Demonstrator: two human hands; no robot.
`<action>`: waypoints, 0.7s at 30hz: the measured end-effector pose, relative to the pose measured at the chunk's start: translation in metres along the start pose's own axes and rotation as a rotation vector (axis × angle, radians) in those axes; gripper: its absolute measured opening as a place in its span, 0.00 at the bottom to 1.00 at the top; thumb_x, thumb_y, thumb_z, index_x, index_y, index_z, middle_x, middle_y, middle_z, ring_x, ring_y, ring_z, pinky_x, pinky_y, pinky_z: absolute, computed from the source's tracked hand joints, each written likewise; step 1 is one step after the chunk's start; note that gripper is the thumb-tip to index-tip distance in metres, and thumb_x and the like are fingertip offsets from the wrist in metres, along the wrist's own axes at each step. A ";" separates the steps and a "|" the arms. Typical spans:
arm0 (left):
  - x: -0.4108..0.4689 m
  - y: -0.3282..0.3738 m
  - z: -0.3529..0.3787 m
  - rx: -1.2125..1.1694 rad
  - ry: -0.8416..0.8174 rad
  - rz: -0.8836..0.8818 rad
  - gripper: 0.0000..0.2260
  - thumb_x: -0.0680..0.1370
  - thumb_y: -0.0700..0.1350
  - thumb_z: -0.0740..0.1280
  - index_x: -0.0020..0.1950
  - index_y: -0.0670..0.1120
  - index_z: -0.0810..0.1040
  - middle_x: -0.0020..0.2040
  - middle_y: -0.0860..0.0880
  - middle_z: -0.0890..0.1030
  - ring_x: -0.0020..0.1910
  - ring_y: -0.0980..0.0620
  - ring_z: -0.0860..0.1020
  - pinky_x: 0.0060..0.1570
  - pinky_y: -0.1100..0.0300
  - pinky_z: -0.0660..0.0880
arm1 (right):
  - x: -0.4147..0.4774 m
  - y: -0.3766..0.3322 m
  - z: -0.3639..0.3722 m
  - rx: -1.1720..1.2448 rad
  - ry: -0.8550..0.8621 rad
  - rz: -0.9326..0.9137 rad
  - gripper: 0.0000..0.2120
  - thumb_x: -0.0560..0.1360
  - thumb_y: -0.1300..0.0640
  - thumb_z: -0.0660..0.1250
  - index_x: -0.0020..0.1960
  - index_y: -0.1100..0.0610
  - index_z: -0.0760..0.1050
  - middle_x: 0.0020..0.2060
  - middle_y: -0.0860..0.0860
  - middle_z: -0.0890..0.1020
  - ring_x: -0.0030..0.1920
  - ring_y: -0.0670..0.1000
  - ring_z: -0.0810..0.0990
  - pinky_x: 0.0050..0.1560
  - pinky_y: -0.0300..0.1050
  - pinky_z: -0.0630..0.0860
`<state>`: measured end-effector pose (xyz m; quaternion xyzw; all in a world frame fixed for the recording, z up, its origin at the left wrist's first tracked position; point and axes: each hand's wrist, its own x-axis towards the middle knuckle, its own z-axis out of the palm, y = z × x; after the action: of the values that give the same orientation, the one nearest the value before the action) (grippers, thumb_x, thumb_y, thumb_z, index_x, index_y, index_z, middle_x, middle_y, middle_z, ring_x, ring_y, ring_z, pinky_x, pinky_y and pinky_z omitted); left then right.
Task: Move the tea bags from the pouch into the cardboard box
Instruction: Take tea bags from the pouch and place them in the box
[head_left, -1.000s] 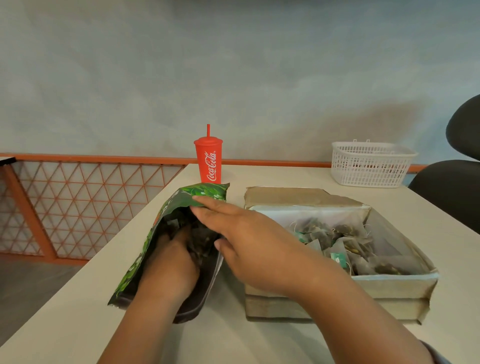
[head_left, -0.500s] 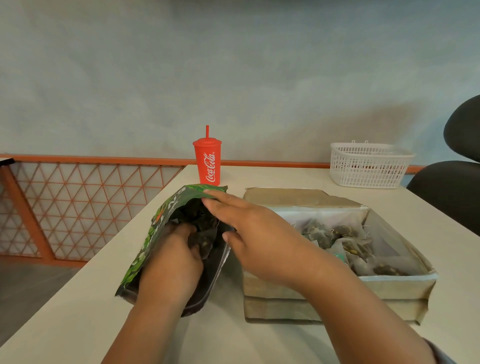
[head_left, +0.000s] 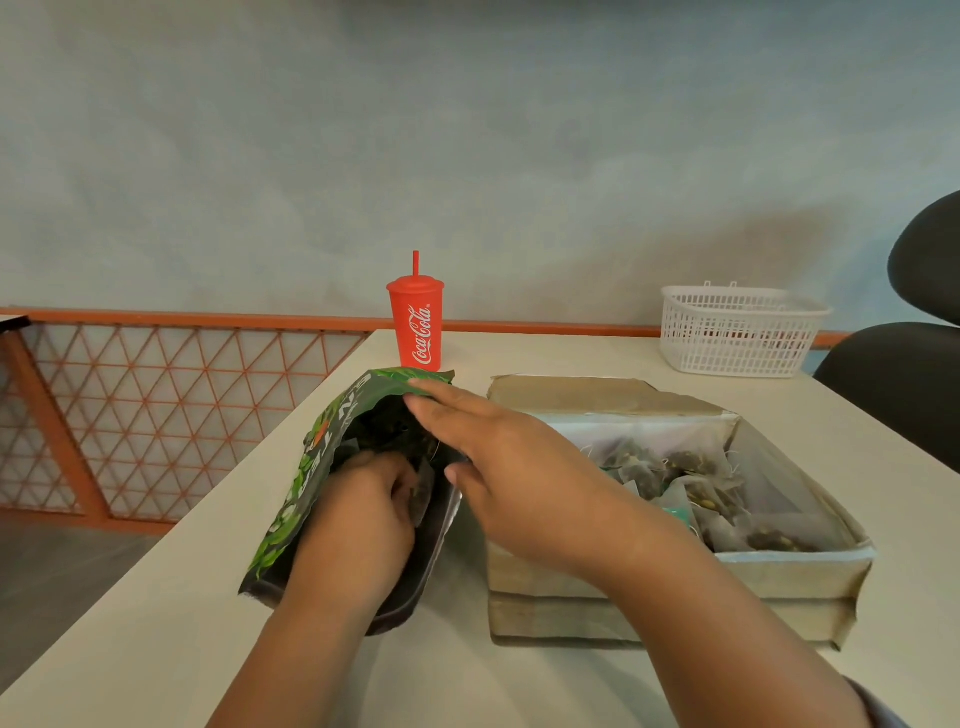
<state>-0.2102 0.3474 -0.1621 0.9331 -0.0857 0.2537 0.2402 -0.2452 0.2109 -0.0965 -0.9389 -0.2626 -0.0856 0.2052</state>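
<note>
The left hand (head_left: 363, 514) reaches into the glossy green leaf-printed foil pouch (head_left: 306, 483) lying on the pale table (head_left: 156, 623), fingers curled round a greyish mesh tea bag (head_left: 423, 493). The right hand (head_left: 519, 478) rests nearly straight fingers on the pouch's upper rim, thumb spread. More tea bags (head_left: 675, 473) fill the open brown cardboard box (head_left: 571, 597) just beside it

I log the pouch (head_left: 306, 483) as glossy printed plastic film, silvery lining inside. The cardboard box (head_left: 779, 577): matt brown, creased, rough-edged. The tea bags (head_left: 701, 488): thin translucent mesh. The cup (head_left: 418, 332): glossy red plastic. The basket (head_left: 737, 332): white plastic lattice. The table (head_left: 156, 623): smooth, matt, off-white.
</note>
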 end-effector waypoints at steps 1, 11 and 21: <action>0.000 0.001 -0.001 -0.048 0.031 0.044 0.06 0.74 0.36 0.64 0.43 0.44 0.79 0.39 0.50 0.77 0.36 0.52 0.73 0.35 0.65 0.65 | 0.000 0.002 0.000 -0.001 0.002 0.009 0.29 0.78 0.64 0.57 0.75 0.47 0.53 0.75 0.39 0.52 0.73 0.45 0.55 0.70 0.38 0.55; -0.011 0.015 -0.020 -0.577 0.256 0.202 0.09 0.70 0.44 0.66 0.40 0.60 0.76 0.39 0.56 0.79 0.39 0.56 0.76 0.36 0.68 0.72 | 0.001 0.024 0.007 0.260 -0.029 0.122 0.26 0.77 0.64 0.60 0.72 0.48 0.62 0.72 0.45 0.64 0.70 0.46 0.63 0.66 0.36 0.60; -0.012 0.021 -0.021 -0.911 0.229 0.127 0.07 0.70 0.44 0.66 0.41 0.56 0.80 0.36 0.57 0.81 0.35 0.58 0.80 0.34 0.72 0.74 | -0.005 0.015 -0.012 0.565 0.121 0.039 0.21 0.70 0.65 0.71 0.49 0.39 0.74 0.44 0.40 0.78 0.42 0.40 0.77 0.42 0.30 0.77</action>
<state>-0.2356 0.3399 -0.1440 0.6917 -0.2182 0.3058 0.6168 -0.2423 0.1911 -0.0923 -0.8425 -0.2453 -0.0607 0.4757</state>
